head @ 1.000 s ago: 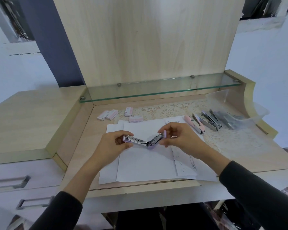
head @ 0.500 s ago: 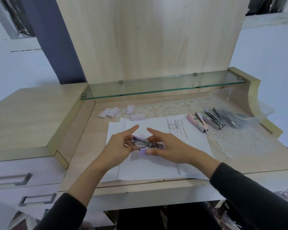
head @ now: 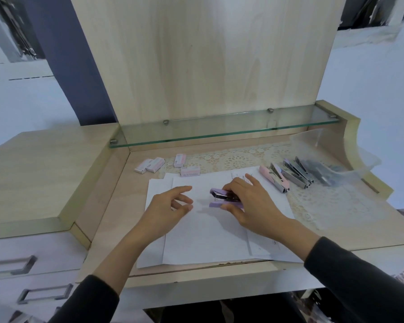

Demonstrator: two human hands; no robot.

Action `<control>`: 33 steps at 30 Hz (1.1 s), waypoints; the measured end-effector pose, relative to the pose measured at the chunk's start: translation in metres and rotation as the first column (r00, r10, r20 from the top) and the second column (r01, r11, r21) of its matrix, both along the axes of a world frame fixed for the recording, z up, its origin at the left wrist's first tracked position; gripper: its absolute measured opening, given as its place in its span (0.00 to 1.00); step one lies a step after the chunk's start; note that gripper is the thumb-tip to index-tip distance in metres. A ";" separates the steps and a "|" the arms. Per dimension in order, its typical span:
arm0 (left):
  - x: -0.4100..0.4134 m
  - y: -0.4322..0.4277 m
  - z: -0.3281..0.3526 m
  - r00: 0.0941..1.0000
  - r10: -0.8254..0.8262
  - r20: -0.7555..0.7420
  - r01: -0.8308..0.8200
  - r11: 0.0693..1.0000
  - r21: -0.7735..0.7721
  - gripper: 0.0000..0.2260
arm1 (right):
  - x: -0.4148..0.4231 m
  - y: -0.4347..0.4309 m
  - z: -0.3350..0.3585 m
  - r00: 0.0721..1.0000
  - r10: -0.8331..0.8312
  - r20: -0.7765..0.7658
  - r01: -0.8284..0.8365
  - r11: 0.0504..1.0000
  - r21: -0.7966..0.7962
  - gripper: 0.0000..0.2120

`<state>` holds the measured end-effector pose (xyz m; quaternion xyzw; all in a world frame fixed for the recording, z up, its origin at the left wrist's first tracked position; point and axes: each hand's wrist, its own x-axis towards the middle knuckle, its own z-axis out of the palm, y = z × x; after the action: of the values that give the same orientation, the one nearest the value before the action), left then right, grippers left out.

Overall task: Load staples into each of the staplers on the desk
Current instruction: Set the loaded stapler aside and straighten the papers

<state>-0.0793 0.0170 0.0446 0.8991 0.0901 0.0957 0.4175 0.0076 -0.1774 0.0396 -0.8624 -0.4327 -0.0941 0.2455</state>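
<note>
1. Fingers [head: 233, 185] of my right hand [head: 250, 206] curl over the stapler [head: 218, 198], thumb on its near side. My left hand [head: 166, 206] hovers just beside it, loosely curled, holding nothing.
2. It sits on the paper [head: 208, 236] mid-desk, well apart from the other staplers [head: 289, 176] at right.
3. Risk: pressing too hard could fire a staple into the sheets, or jam a crooked strip (I can't see the strip).
4. Loose paper may let it skid.
5. Its long axis runs left to right, and the mouth points left, toward my left hand (my palm hides the rear).
</note>
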 end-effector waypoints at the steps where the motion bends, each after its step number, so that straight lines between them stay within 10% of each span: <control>1: 0.004 -0.002 0.001 1.000 -0.015 0.000 0.015 1.000 0.018 0.14 | 0.002 -0.003 -0.002 1.000 0.006 0.012 -0.007 0.999 0.042 0.18; 21: 0.092 -0.056 0.016 0.982 -0.144 -0.124 0.172 0.950 0.260 0.07 | 0.013 -0.071 0.004 0.957 -0.194 -0.216 0.231 0.960 0.161 0.16; 33: 0.112 -0.082 -0.008 0.965 -0.013 -0.261 0.157 0.828 0.539 0.35 | 0.029 -0.103 0.002 0.789 -0.161 -0.593 0.370 0.895 0.248 0.18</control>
<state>0.0330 -0.0655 0.0367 0.9893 0.0692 -0.0135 0.1281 0.0363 -0.2804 0.0412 -0.8464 -0.1902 0.0519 0.4947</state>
